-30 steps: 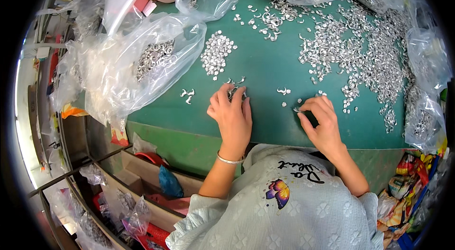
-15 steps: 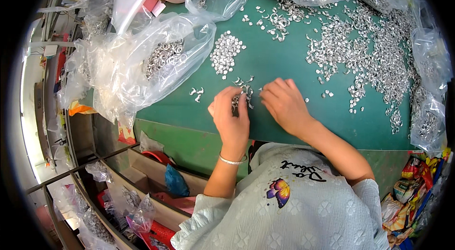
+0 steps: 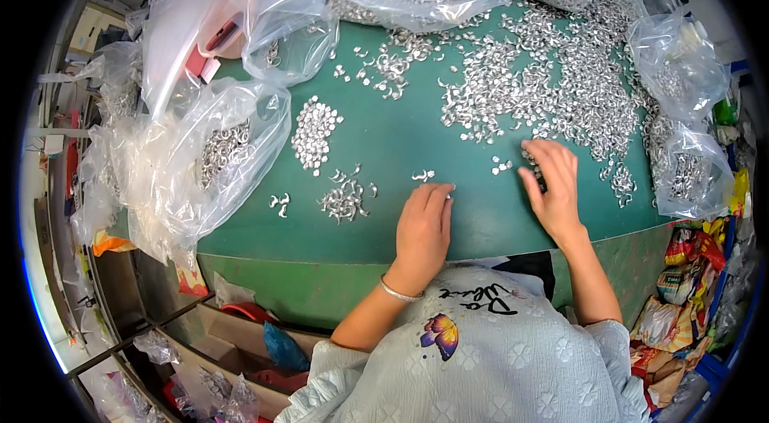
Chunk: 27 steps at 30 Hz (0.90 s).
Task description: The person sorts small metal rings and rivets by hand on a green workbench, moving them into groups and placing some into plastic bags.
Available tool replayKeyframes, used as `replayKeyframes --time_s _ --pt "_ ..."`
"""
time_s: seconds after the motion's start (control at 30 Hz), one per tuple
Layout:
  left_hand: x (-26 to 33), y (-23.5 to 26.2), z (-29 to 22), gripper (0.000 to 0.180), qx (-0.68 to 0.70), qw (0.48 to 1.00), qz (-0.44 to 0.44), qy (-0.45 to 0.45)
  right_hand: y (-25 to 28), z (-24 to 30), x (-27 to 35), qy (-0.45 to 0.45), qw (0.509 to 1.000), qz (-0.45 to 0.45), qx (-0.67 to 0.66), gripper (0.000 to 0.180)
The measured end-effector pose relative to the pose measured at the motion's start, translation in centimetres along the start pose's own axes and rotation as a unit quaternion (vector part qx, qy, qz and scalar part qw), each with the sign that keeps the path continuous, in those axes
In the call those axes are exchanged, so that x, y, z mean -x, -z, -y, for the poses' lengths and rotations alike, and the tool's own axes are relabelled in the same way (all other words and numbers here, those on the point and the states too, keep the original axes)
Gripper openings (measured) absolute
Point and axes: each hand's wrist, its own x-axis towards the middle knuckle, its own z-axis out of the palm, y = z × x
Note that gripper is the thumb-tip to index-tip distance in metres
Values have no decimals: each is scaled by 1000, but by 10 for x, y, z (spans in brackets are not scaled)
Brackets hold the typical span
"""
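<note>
Head view: right hand [image 3: 555, 189] loosely open beside shiny, knobbly metal bits [image 3: 501, 167]; left hand [image 3: 424, 224] bunched, grip unclear.

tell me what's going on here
A person's right hand, half open, is at some small silvery pieces beside a large scattered pile on the green table. The left hand is near a few more; whether it grips one is unclear. A heap of curved pieces and a cluster of rounded ones lie further left.
</note>
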Motion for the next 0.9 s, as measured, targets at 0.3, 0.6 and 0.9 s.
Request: replayKeyframes --time_s 0.3,0.6,0.9 --pt "1 -26 -19 24 29 997 59 -27 -13 -6 -31 6 998 26 49 12" --pt "4 -14 -17 37 -12 999 45 -19 17 17 19 33 990 50 -128 30" --pt "-2 -2 11 34 -60 997 44 -6 3 13 49 57 983 64 -164 18"
